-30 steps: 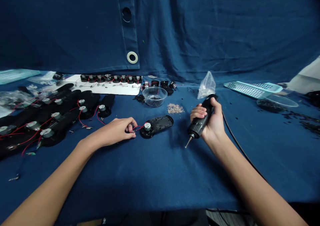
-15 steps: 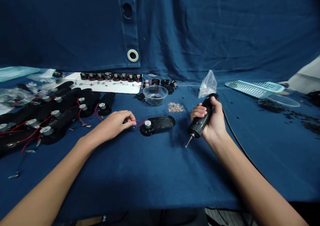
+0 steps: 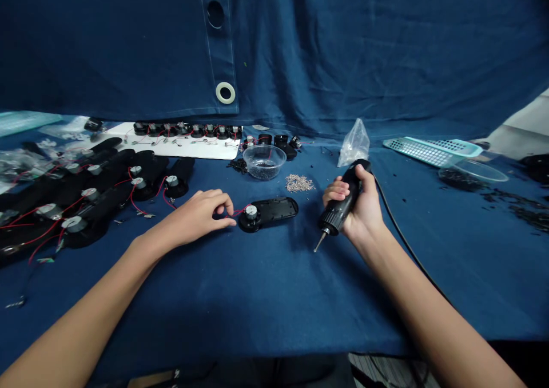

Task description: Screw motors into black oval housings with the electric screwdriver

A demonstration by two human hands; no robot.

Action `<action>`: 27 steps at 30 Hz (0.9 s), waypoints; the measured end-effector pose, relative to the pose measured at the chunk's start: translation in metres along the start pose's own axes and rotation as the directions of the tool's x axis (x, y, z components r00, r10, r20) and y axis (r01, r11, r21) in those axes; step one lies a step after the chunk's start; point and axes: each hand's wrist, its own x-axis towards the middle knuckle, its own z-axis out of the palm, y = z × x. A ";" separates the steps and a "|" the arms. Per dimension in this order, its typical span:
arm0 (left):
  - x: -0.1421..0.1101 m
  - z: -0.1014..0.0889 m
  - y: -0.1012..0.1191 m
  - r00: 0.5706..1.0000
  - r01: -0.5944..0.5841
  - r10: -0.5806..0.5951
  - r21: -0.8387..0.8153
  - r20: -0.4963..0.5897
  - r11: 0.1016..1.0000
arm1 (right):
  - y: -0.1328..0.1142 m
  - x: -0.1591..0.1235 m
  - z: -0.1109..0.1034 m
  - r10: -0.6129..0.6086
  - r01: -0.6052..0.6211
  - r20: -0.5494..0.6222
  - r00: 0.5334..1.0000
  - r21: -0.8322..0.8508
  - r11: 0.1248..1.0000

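Note:
My right hand (image 3: 354, 202) is wrapped around a black electric screwdriver (image 3: 341, 208), its bit slanting down to the left above the cloth. My left hand (image 3: 210, 213) is open, with thumb and forefinger parted beside the red wires (image 3: 240, 211) of a black oblong housing (image 3: 274, 209). That housing lies on the cloth between my hands, hollow side up, with a round silver motor (image 3: 251, 211) at its left end. Just behind it is a small heap of screws (image 3: 299, 183).
A clear plastic bowl (image 3: 265, 162) and a plastic bag (image 3: 355, 143) stand farther back. Several similar black housings with motors (image 3: 92, 222) crowd the left. Behind them is a white board (image 3: 201, 150) with small motor units. At right lie a turquoise basket (image 3: 433, 150) and a clear lid (image 3: 476, 171).
My left thumb and forefinger have parted from their pinch at the red wires and moved slightly nearer the housing. My right hand still holds the screwdriver, almost unmoved.

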 end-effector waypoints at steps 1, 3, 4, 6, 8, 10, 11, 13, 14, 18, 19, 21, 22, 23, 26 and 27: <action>0.000 0.000 -0.001 1.000 -0.003 0.003 0.017 0.004 1.000 | 0.000 0.000 0.000 0.010 -0.010 -0.013 1.000 0.029 1.000; 0.001 0.002 -0.003 1.000 -0.005 0.005 0.038 0.003 0.999 | 0.000 0.001 0.000 0.029 -0.026 -0.037 0.999 0.081 0.996; 0.001 0.003 -0.005 1.000 -0.003 0.003 0.046 0.000 0.999 | 0.001 0.001 0.000 0.036 -0.031 -0.046 0.998 0.097 0.995; 0.002 0.005 -0.007 1.000 0.001 -0.001 0.062 -0.004 0.998 | 0.001 0.001 0.000 0.044 -0.037 -0.057 0.997 0.111 0.993; 0.003 0.006 -0.008 1.000 -0.009 0.009 0.082 -0.004 0.997 | 0.001 0.001 0.001 0.046 -0.039 -0.060 0.997 0.113 0.993; 0.003 0.006 -0.007 1.000 -0.024 0.025 0.098 0.001 0.995 | 0.001 0.001 0.001 0.050 -0.043 -0.059 0.997 0.112 0.993; 0.003 0.006 -0.006 1.000 -0.029 0.029 0.103 0.002 0.994 | 0.001 0.000 0.001 0.051 -0.044 -0.059 0.997 0.111 0.993; 0.004 0.005 -0.005 1.000 -0.031 0.031 0.105 0.002 0.994 | 0.000 0.000 0.001 0.052 -0.045 -0.061 0.997 0.111 0.993; 0.004 0.005 -0.005 0.999 -0.031 0.032 0.105 -0.003 0.994 | 0.000 0.000 0.001 0.050 -0.042 -0.064 0.997 0.110 0.993; 0.004 0.006 -0.007 0.998 -0.050 0.054 0.101 -0.038 0.994 | 0.000 0.000 0.001 0.043 -0.036 -0.067 0.997 0.102 0.994; 0.005 0.006 -0.008 0.997 -0.057 0.062 0.096 -0.047 0.994 | 0.000 0.000 0.001 0.043 -0.036 -0.068 0.997 0.099 0.994; 0.004 0.006 -0.008 0.995 -0.079 0.084 0.078 -0.061 0.994 | 0.000 0.001 0.000 0.047 -0.040 -0.069 0.997 0.092 0.995; 0.004 0.006 -0.008 0.993 -0.090 0.095 0.068 -0.073 0.994 | 0.000 0.001 0.000 0.048 -0.041 -0.070 0.996 0.090 0.995; 0.004 0.006 -0.008 0.991 -0.099 0.104 0.058 -0.090 0.993 | 0.000 0.001 0.000 0.049 -0.043 -0.070 0.996 0.090 0.995; 0.002 0.005 -0.006 0.983 -0.111 0.114 0.030 -0.147 0.993 | 0.000 0.001 0.000 0.048 -0.041 -0.072 0.996 0.095 0.995; 0.002 0.004 -0.005 0.981 -0.108 0.110 0.022 -0.162 0.994 | 0.000 0.001 0.000 0.047 -0.039 -0.073 0.996 0.098 0.994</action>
